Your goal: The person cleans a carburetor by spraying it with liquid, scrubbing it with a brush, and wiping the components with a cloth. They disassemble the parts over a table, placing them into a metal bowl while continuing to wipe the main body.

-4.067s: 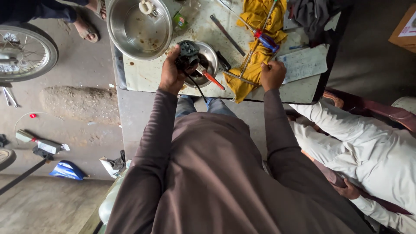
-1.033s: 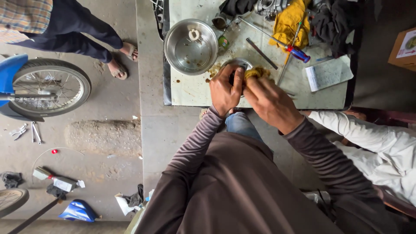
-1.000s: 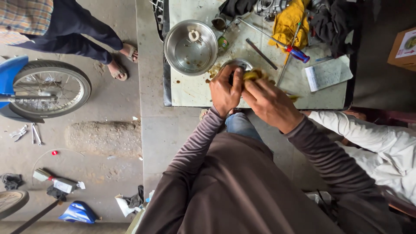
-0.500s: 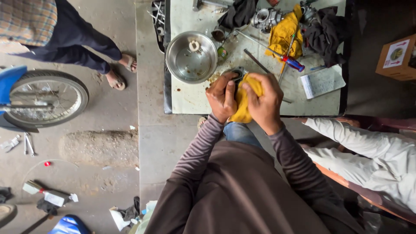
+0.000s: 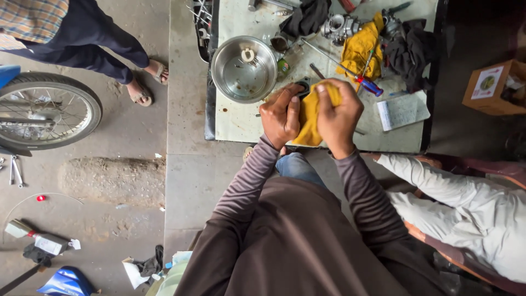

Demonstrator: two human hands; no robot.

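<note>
Both my hands are raised over the front edge of a worn work table (image 5: 235, 123). My right hand (image 5: 338, 116) is closed around a yellow cloth (image 5: 309, 118) that is bunched between the two hands. Pressed against the cloth's left side, my left hand (image 5: 280, 115) grips a small dark part (image 5: 302, 85) that shows just above its fingers; most of that part is hidden by the cloth and fingers.
On the table lie a steel bowl (image 5: 244, 69), a red-and-blue screwdriver (image 5: 366, 83), a second yellow rag (image 5: 359, 49), dark cloths (image 5: 410, 49), a metal carburettor-like part (image 5: 339, 24) and a notepad (image 5: 402, 111). A person in white sits at right (image 5: 466, 208). A wheel (image 5: 44, 112) and a standing person are at left.
Earlier my hands worked the dark part over a small bowl with tools. Now the yellow cloth is wrapped around it, held by both hands, lifted closer to me.
</note>
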